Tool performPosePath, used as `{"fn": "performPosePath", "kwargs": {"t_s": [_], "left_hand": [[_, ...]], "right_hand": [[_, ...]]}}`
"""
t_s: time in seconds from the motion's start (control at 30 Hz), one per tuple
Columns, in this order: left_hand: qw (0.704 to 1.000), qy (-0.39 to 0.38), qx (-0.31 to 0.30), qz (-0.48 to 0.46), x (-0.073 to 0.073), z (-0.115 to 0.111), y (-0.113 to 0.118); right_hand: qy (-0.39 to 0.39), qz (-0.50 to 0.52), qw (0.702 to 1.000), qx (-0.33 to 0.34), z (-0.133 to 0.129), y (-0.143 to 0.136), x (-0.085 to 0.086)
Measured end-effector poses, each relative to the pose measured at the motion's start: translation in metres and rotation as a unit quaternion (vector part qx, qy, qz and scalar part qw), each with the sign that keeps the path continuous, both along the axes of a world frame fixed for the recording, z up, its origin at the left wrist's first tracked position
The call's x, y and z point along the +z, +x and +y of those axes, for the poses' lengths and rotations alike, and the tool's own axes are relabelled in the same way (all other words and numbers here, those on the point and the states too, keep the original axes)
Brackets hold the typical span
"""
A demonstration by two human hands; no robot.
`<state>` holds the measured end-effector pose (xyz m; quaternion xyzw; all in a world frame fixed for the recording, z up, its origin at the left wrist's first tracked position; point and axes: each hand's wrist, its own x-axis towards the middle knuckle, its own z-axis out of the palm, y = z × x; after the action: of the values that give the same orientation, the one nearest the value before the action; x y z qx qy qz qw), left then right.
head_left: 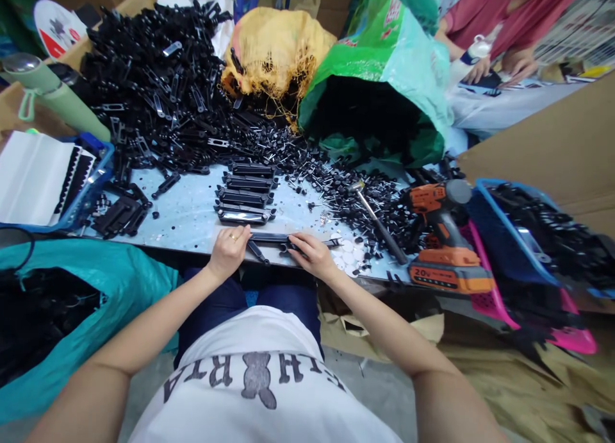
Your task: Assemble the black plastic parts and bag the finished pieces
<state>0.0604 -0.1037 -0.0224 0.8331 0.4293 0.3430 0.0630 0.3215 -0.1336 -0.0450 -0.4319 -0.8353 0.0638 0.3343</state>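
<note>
Head view: a long black plastic bar (269,237) is held right at the front edge of the blue tabletop (187,206), roughly midway along it. Its left end is pinched by the closed fingers and thumb of the left hand (229,250), the one with a ring on it. Further right, the bar is gripped by the curled fingers of the right hand (310,254). A short black arm (258,252) is angled down toward the front edge between the two hands.

Just behind the bar, a neat row of similar black bars (246,196) is lined up. White discs (348,254) are scattered by the front edge, next to the right hand. A hammer (379,222) is laid slantwise amid loads of metal pins (327,180), and a cordless drill (442,231) is parked near the front right corner. The back left corner's pretty much buried under a heap of black brackets (154,77).
</note>
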Motion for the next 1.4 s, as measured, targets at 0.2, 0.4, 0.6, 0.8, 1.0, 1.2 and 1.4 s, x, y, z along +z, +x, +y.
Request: {"fn": "performPosePath", "kwargs": {"t_s": [0.2, 0.4, 0.6, 0.8, 1.0, 1.2, 1.4], "left_hand": [[0.999, -0.030, -0.032, 0.018, -0.004, 0.008, -0.006], [0.998, -0.050, -0.034, 0.024, -0.005, 0.009, -0.012], [0.997, -0.027, -0.045, 0.048, -0.013, 0.009, -0.017], [0.996, -0.057, -0.043, 0.052, -0.021, 0.009, -0.020], [0.992, -0.034, -0.039, 0.119, -0.011, 0.000, 0.011], [0.963, -0.079, -0.131, 0.222, 0.011, 0.022, 0.050], [0.968, -0.075, -0.150, 0.188, 0.025, -0.016, 0.025]], "right_hand": [[-0.024, -0.039, 0.999, 0.027, 0.003, 0.007, 0.008], [-0.038, -0.055, 0.997, 0.038, 0.004, 0.009, 0.012], [-0.034, -0.055, 0.996, 0.058, 0.005, 0.013, 0.008], [-0.044, -0.043, 0.996, 0.059, 0.006, 0.013, 0.002], [-0.031, -0.094, 0.994, 0.051, 0.014, 0.020, 0.002], [0.023, -0.219, 0.975, -0.040, 0.018, 0.036, 0.024], [0.085, -0.199, 0.976, -0.036, 0.001, 0.030, 0.038]]}}
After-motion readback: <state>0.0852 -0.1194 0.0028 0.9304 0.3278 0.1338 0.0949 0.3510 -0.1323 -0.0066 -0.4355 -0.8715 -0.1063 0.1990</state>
